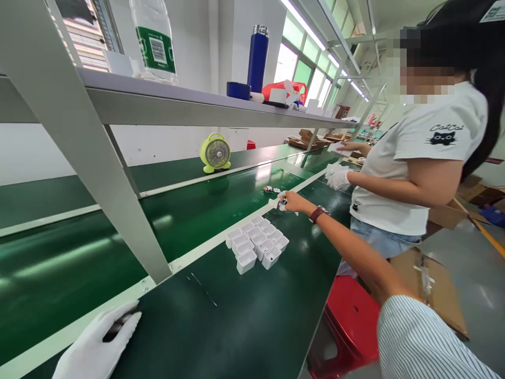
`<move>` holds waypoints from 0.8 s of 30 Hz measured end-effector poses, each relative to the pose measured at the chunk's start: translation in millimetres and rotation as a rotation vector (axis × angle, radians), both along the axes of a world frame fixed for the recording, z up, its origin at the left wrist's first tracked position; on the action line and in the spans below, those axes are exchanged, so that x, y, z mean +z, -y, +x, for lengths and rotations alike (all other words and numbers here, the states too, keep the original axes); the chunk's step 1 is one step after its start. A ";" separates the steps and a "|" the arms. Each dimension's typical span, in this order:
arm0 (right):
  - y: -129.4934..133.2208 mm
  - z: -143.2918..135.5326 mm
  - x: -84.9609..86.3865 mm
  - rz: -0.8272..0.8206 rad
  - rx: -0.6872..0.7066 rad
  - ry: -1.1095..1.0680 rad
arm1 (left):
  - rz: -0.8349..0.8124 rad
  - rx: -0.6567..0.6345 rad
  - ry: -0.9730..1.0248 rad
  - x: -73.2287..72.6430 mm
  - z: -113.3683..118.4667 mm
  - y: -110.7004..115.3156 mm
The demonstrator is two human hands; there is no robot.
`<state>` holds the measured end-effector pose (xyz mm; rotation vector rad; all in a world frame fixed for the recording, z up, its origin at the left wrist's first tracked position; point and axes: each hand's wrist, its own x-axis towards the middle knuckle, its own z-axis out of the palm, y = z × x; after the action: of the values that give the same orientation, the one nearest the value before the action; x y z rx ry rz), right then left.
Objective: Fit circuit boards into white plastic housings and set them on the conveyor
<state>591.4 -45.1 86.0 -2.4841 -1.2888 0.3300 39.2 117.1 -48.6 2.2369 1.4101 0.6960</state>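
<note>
My left hand (98,342), in a white glove, rests at the near left edge of the green bench. Its fingers curl together around something dark that is mostly hidden. My right hand (295,201), bare and with a dark band at the wrist, reaches far forward. Its fingers are closed on a small colourful piece (283,200) with orange, blue and white on it, too small to make out further. A similar small piece (268,189) lies just beyond on the green conveyor belt (221,200). Between my hands stands a cluster of small white open trays (246,261).
A metal post (94,142) rises at the left, carrying a shelf (197,108) with a bottle (155,45) and a blue flask (258,58). A green fan (215,152) stands behind the belt. At right stand a co-worker (402,168) and a red stool (351,316).
</note>
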 end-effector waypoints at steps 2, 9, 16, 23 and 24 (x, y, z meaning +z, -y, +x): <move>42.4 -1.7 -2.9 -0.028 -0.006 -0.047 | -0.071 0.002 0.015 6.5 3.0 3.1; 126.2 -60.1 -45.1 -0.066 0.105 -0.272 | -0.108 -0.029 -0.023 20.7 6.9 10.5; 147.5 -96.3 -48.9 0.057 0.131 -0.173 | -0.123 -0.017 -0.005 24.0 5.1 20.1; 159.8 -159.0 -51.8 0.125 0.330 -0.022 | -0.049 -0.050 0.001 26.5 4.8 26.3; 158.5 -167.3 -56.2 0.129 0.356 -0.008 | -0.057 -0.052 -0.005 26.5 4.3 26.9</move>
<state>424.1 -203.6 29.8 -2.1404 -1.6926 0.3268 43.4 90.3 -22.2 2.2247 1.3517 0.6248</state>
